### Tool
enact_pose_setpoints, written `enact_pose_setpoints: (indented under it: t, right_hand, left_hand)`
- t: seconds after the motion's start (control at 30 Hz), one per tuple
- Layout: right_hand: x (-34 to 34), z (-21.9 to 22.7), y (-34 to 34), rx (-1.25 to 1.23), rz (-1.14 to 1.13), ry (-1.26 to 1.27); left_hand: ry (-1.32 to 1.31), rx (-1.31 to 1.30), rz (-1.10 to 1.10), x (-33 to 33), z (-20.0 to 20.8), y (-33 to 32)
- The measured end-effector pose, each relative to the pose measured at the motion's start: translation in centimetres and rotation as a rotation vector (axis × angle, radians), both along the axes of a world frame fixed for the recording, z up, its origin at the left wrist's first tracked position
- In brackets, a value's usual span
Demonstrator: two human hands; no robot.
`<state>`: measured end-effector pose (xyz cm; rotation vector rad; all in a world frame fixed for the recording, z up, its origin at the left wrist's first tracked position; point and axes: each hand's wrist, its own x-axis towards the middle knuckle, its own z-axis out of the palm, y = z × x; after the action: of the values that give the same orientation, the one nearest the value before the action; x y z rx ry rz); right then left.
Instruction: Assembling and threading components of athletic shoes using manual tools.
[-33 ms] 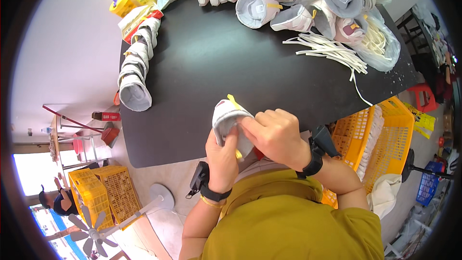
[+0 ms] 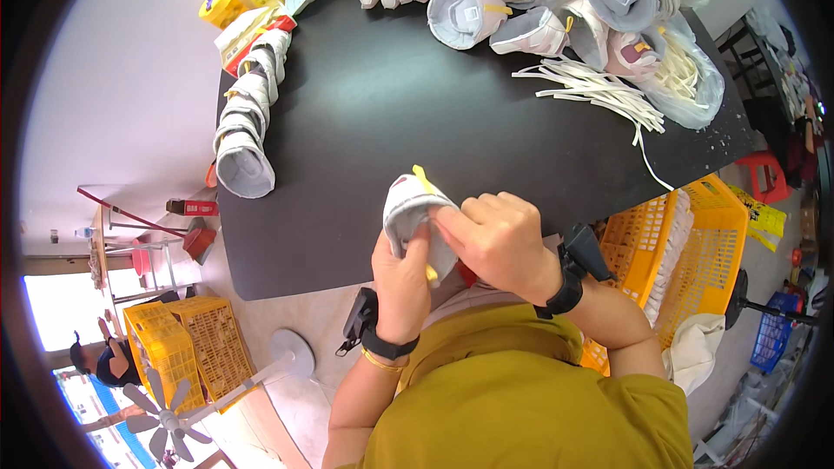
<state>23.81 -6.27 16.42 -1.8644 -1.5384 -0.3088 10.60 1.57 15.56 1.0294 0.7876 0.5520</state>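
I hold a small white and grey shoe upper (image 2: 402, 200) over the near edge of the black table, its grey-lined opening toward me. A yellow tab sticks up at its far end and another yellow bit shows at the near end. My left hand (image 2: 401, 282) grips the upper from the left, thumb inside the opening. At the right rim, my right hand (image 2: 499, 239) is closed, with thumb and forefinger pressed on the lining; the fingertips are partly hidden inside. Both wrists wear black straps with small devices.
A row of nested uppers (image 2: 246, 169) lines the table's left side. More uppers (image 2: 469, 16) pile up at the back, beside loose white laces (image 2: 599, 91). Yellow crates stand at right (image 2: 725, 243) and at left (image 2: 165, 352), near a fan (image 2: 169, 419). A person (image 2: 113, 365) is at far left.
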Motion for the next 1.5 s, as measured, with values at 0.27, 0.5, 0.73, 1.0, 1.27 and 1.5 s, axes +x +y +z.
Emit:
enact_pose_setpoints:
  t: [0.27,0.5,0.73,1.0,1.27,1.5]
  right_hand:
    - [-0.3,-0.5,0.5,0.069,-0.03,0.066]
    - [-0.4,-0.9,0.2,0.098,-0.039,0.031]
    - [0.0,-0.8,0.0,0.133,-0.035,0.027]
    - [-0.1,-0.6,-0.3,0.062,0.026,0.067]
    - [3.4,2.6,-5.0,0.038,0.267,0.155]
    - [0.8,1.5,-4.0,-0.076,0.216,-0.005]
  left_hand:
    - [-0.014,0.04,0.084,1.3,-0.2,0.1]
    - [0.048,0.098,0.058,1.4,0.1,0.1]
    - [0.1,0.244,0.05,1.4,0.0,0.2]
    - [0.098,0.153,0.028,1.8,0.5,0.4]
    - [-0.071,-0.189,0.079,-0.1,2.4,1.2]
    - [-0.018,-0.206,-0.1,0.2,3.4,0.3]
